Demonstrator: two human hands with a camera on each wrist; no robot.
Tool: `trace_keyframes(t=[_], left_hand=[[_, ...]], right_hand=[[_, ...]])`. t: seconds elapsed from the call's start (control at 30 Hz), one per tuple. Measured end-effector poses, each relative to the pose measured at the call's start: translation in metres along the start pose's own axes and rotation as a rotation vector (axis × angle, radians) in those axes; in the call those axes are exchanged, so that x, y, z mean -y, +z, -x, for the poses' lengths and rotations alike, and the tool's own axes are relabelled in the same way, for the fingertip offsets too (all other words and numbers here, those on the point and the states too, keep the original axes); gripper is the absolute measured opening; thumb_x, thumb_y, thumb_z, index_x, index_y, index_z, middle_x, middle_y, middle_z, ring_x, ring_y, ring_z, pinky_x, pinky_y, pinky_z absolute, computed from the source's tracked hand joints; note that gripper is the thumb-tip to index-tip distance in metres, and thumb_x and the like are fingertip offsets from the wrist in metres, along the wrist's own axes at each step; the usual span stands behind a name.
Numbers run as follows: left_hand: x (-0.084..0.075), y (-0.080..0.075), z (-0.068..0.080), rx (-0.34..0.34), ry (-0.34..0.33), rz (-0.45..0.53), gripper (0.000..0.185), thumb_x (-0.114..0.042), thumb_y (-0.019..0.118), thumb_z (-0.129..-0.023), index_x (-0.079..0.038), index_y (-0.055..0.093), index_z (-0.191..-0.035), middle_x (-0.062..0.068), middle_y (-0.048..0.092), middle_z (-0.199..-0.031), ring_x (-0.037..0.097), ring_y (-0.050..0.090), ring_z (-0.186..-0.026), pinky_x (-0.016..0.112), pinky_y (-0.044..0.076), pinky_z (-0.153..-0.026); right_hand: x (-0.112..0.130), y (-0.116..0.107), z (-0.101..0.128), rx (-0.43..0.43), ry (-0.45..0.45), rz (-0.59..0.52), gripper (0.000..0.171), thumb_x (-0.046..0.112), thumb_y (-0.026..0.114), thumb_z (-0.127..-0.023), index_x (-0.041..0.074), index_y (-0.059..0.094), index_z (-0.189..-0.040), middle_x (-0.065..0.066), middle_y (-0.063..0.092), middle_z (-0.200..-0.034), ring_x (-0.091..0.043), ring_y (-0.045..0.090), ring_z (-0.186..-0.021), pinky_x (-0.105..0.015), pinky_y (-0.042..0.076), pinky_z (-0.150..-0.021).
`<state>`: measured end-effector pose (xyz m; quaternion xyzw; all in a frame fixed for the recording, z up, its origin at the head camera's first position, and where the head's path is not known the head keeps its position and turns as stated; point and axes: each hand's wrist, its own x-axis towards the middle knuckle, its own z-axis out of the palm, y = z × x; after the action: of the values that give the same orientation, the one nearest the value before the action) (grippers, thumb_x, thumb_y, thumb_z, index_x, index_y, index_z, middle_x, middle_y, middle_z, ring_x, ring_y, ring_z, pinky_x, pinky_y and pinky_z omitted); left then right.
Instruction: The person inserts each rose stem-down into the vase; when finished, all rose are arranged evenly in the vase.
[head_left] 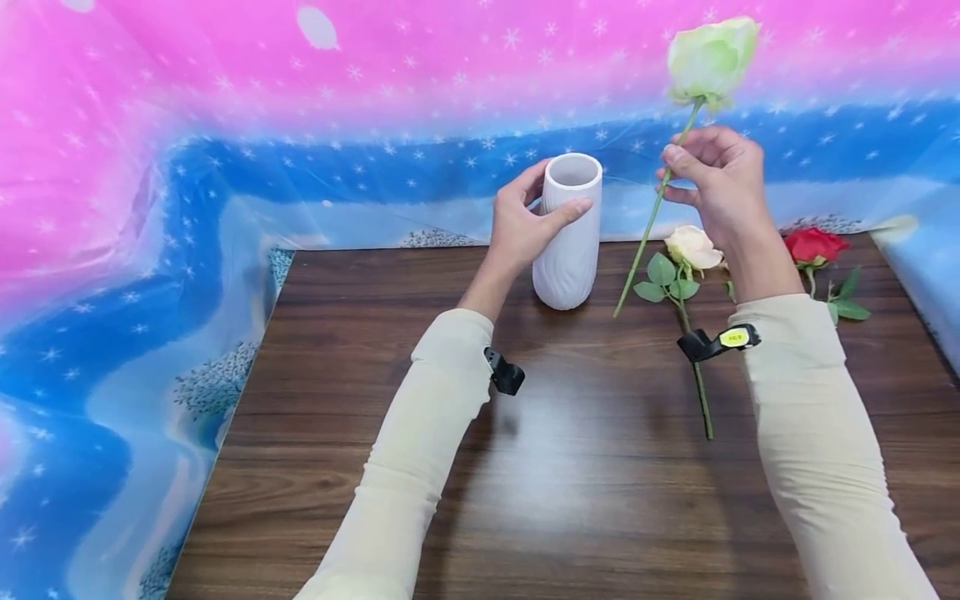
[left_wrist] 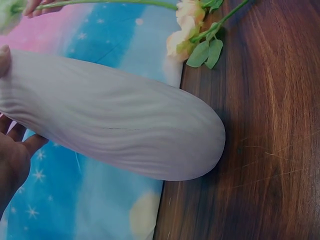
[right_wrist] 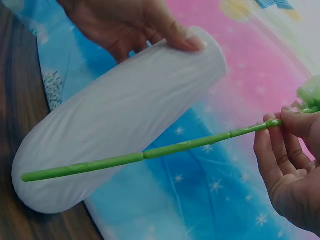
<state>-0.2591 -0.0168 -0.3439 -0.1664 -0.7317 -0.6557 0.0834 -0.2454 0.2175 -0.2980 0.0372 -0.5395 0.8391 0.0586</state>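
A white ribbed vase (head_left: pixel 567 242) stands upright near the table's back edge, its round mouth facing up. My left hand (head_left: pixel 519 212) grips it near the top, thumb across the front and fingers behind. To its right, my right hand (head_left: pixel 723 179) pinches the green stem of a pale green-white rose (head_left: pixel 712 58) between thumb and fingers. The bloom is above the hand, and the bare stem slants down to the left, beside the vase and outside its mouth. In the right wrist view the stem (right_wrist: pixel 185 145) crosses in front of the vase (right_wrist: pixel 115 115).
A peach rose (head_left: pixel 692 247) with leaves lies on the brown wooden table (head_left: pixel 360 433), below the right hand. Further right lies a red rose (head_left: pixel 815 247), partly hidden by the right forearm. A pink and blue snowflake cloth (head_left: pixel 420 108) hangs behind the table and along its left side.
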Motion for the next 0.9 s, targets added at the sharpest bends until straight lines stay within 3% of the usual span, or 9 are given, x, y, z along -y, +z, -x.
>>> trace_keyframes(t=[0.13,0.33,0.47,0.9], left_hand=[[0.001,0.002,-0.003,-0.002,0.015,-0.007,0.061,-0.018,0.085,-0.082,-0.009,0.062,-0.138,0.013,0.070,-0.129,0.020,0.070,-0.117,0.031,0.061,-0.091],[0.004,0.003,-0.001,0.013,-0.010,-0.038,0.063,-0.021,0.085,-0.083,-0.010,0.060,-0.140,0.011,0.070,-0.130,0.019,0.070,-0.118,0.031,0.060,-0.093],[0.004,0.003,-0.002,0.018,-0.022,-0.049,0.063,-0.021,0.085,-0.083,-0.010,0.060,-0.140,0.011,0.070,-0.129,0.020,0.069,-0.118,0.032,0.060,-0.093],[0.001,0.008,-0.002,0.031,-0.045,-0.072,0.066,-0.023,0.086,-0.082,-0.009,0.058,-0.141,0.011,0.069,-0.132,0.021,0.068,-0.122,0.030,0.058,-0.098]], right_hand=[[0.007,0.007,-0.003,-0.001,-0.033,-0.031,0.015,-0.001,0.081,-0.082,-0.001,0.070,-0.091,-0.007,0.074,-0.079,-0.018,0.071,-0.065,-0.028,0.061,-0.055],[0.020,0.015,-0.005,0.001,-0.047,-0.047,0.014,-0.002,0.078,-0.085,-0.002,0.067,-0.094,-0.009,0.072,-0.078,-0.020,0.070,-0.065,-0.029,0.061,-0.057],[0.033,0.021,-0.010,-0.005,-0.053,-0.115,0.016,-0.007,0.074,-0.087,-0.001,0.064,-0.098,-0.011,0.071,-0.078,-0.022,0.069,-0.065,-0.029,0.059,-0.056],[0.071,0.033,-0.021,-0.045,-0.253,-0.121,0.015,-0.003,0.071,-0.090,0.000,0.063,-0.102,-0.013,0.065,-0.086,-0.024,0.065,-0.070,-0.029,0.058,-0.059]])
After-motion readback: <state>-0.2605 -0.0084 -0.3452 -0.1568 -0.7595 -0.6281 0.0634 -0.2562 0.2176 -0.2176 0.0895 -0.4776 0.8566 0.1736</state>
